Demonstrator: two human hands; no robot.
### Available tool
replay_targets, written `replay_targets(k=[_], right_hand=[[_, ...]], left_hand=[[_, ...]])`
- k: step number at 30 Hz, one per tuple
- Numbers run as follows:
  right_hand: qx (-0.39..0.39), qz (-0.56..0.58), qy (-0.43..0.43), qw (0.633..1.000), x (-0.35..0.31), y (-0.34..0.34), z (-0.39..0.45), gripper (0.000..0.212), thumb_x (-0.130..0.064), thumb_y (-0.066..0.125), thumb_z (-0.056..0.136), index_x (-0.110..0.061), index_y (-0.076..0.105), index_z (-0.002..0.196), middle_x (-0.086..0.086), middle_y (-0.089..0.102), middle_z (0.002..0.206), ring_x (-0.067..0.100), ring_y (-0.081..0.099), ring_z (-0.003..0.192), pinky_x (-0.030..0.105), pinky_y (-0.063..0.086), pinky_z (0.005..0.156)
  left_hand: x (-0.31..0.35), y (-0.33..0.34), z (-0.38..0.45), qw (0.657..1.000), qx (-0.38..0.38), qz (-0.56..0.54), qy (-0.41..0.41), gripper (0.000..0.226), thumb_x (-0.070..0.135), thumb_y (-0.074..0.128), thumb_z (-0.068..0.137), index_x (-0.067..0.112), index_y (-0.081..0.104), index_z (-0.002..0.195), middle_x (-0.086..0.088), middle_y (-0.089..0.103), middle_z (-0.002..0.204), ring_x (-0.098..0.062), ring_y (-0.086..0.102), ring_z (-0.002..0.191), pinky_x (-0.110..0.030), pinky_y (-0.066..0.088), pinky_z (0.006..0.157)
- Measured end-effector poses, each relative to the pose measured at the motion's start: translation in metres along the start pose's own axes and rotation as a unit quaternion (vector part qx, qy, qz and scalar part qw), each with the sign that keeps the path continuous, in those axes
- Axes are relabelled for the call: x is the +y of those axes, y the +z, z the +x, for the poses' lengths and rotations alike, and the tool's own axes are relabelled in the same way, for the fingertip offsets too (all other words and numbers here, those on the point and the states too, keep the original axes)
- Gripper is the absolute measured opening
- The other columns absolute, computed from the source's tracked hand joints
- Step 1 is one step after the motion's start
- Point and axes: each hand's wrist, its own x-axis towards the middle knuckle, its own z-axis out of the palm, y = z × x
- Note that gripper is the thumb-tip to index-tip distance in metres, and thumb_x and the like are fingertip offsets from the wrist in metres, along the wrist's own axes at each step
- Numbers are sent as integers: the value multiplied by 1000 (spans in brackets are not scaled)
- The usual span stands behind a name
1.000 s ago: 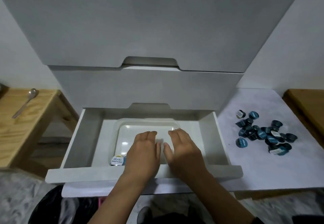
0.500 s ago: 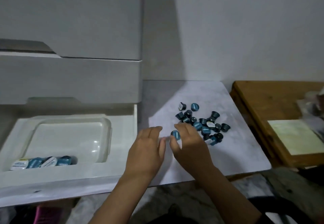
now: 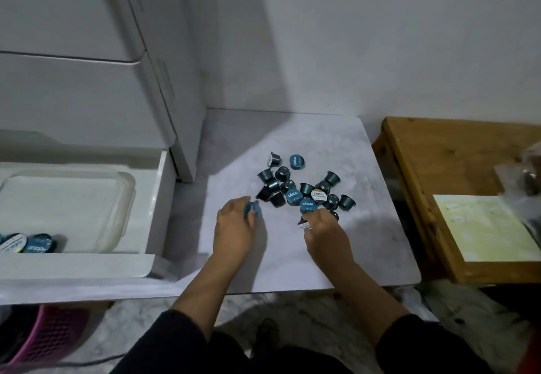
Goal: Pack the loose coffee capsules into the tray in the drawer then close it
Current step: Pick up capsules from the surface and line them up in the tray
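Far left: the open drawer (image 3: 155, 206) holds a clear tray (image 3: 123, 198); a few capsules already lie at the tray's near-left corner (image 3: 38, 247), and most of the tray floor is bare. Centre: on the pale bench (image 3: 366, 227), the left hand (image 3: 234, 230) has its fingers (image 3: 244, 202) curled round one blue capsule (image 3: 252, 209) at the left edge of the heap. Centre right: the loose capsules (image 3: 304, 189) lie clustered, some upright, some tipped, several touching. The right hand (image 3: 325, 233) reaches into the near side of the heap, its fingers pinched on a capsule with a white label (image 3: 304, 223), only partly visible. Far right: a wooden table (image 3: 439, 151) carrying a yellowish sheet (image 3: 486, 227).

Step in hand, as judged: gathering capsules, one per hand; packing is at an early stage. The next move calls for lifting both clear of the neighbours, carrying them left over the drawer wall and setting them beside the packed ones.
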Motion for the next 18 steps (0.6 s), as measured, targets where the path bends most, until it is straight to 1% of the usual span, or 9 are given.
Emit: replay_targets(k=[2,5,6,8,10,13,14,16,18], right_hand=[[-12,2,-18,1000,4,5,5,26,13,69,63,1,68,86,17,64,77,28,61,59,26,54,45],[-49,23,-14,998,10,16,13,26,17,64,61,1,68,81,19,64,80,34,62,65,36,55,47],[-56,29,-14,998,12,19,16,27,17,63,60,0,68,80,19,64,80,35,61,65,37,55,49],[-71,34,-23,997,14,23,21,30,18,65,58,-2,70,79,16,64,76,33,61,62,32,54,51],[-80,56,-21,995,12,24,25,32,20,65,57,-2,70,78,16,63,73,34,61,60,27,51,53],[-82,97,-7,992,10,22,32,26,17,60,68,-2,71,82,19,63,79,36,61,69,27,47,60],[-79,113,-1,990,8,18,35,22,14,59,73,-2,72,83,20,64,83,35,61,73,26,45,63],[-66,151,11,986,2,11,40,16,7,58,81,0,72,86,21,64,91,32,62,79,19,41,68],[-56,187,31,980,-5,1,46,16,3,57,85,0,72,90,19,64,97,30,62,84,29,50,75]], left_hand=[[-2,6,8,1000,-4,-12,-25,33,10,50,90,13,58,121,-13,60,122,-29,54,112,-26,38,93],[-4,13,12,999,-3,-19,-46,32,7,51,88,16,63,116,-12,63,117,-27,58,105,-19,35,84],[-5,14,11,998,-1,-23,-51,32,6,51,87,16,64,115,-12,63,116,-27,59,104,-18,34,84],[-5,15,10,998,7,-31,-61,32,5,52,87,17,65,114,-12,65,113,-27,60,101,-17,35,83],[-5,14,9,996,19,-41,-74,31,4,53,86,17,67,110,-9,67,109,-24,61,99,-12,33,79],[-2,12,9,992,31,-83,-89,30,-3,51,85,13,72,99,-7,71,104,-18,63,94,-2,32,75],[0,11,9,991,33,-93,-89,30,-4,51,85,12,73,97,-7,71,102,-15,63,89,2,33,73],[4,5,9,990,39,-102,-89,29,-4,51,84,13,73,93,-7,73,94,-9,59,75,8,32,65],[12,-3,10,989,46,-113,-88,29,-2,53,84,18,74,89,-6,73,83,0,54,59,6,34,57]])
